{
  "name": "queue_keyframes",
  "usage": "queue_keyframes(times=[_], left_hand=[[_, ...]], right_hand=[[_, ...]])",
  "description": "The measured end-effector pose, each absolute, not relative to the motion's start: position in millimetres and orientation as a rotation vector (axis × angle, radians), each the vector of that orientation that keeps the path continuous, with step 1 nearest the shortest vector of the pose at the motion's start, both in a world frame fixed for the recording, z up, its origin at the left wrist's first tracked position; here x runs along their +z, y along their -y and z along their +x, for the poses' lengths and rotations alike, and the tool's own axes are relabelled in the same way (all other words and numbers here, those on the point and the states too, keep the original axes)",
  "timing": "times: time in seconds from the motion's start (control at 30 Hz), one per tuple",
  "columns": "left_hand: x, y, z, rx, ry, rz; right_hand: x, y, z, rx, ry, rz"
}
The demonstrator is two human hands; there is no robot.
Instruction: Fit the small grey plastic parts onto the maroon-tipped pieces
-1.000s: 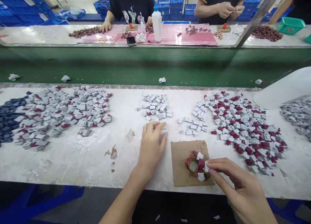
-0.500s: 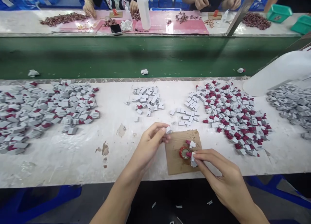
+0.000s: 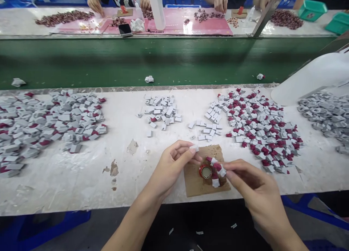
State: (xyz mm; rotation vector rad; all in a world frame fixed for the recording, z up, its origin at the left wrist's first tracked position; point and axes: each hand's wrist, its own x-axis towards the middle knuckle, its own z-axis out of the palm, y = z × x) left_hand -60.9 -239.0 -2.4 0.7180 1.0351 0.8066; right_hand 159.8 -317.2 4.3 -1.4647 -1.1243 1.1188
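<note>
Between thumb and fingertips, my left hand (image 3: 174,164) pinches a small light-grey plastic block (image 3: 194,148) above the cardboard's left upper corner. My right hand (image 3: 253,182) grips a small grey and maroon plastic piece (image 3: 219,168) over the right side of the cardboard (image 3: 193,185). On that cardboard sits a red bottle cap (image 3: 205,171) with a pale, wet-looking inside. Close to it lie two more grey and maroon pieces, one lower piece (image 3: 215,181) and one upper piece (image 3: 211,160) partly behind the held one.
Loose grey blocks (image 3: 163,111) lie beyond my hands. Piles of grey and maroon pieces stand at left (image 3: 54,120) and right (image 3: 261,127). A white curved object (image 3: 308,78) leans at right. Past the green conveyor belt (image 3: 109,60), co-workers' hands work.
My right hand has lifted its piece away from the bottle cap, up and to the right. My left hand has moved slightly right with its block. The camera view has shifted a little.
</note>
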Motion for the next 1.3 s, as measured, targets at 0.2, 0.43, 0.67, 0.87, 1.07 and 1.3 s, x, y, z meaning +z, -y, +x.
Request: queue_keyframes(times=[0.2, 0.43, 0.67, 0.87, 1.07, 1.3], left_hand=[[14, 237, -36, 0.763, -0.828, 0.585], [13, 235, -26, 0.803, -0.843, 0.67], [11, 236, -27, 0.747, -0.853, 0.899], [11, 236, -28, 0.734, -0.856, 0.934], [6, 238, -30, 0.735, -0.858, 0.96], [7, 242, -35, 0.712, -0.899, 1.113]], right_hand=[[-3, 290, 159, 1.342, 0.611, -1.226], [-6, 284, 160, 1.262, 0.69, -1.317], [-3, 277, 159, 1.192, 0.731, -1.375], [-3, 275, 161, 1.22, 0.78, -1.385], [-4, 276, 164, 1.231, 0.854, -1.399], [10, 272, 170, 1.281, 1.075, -1.395]])
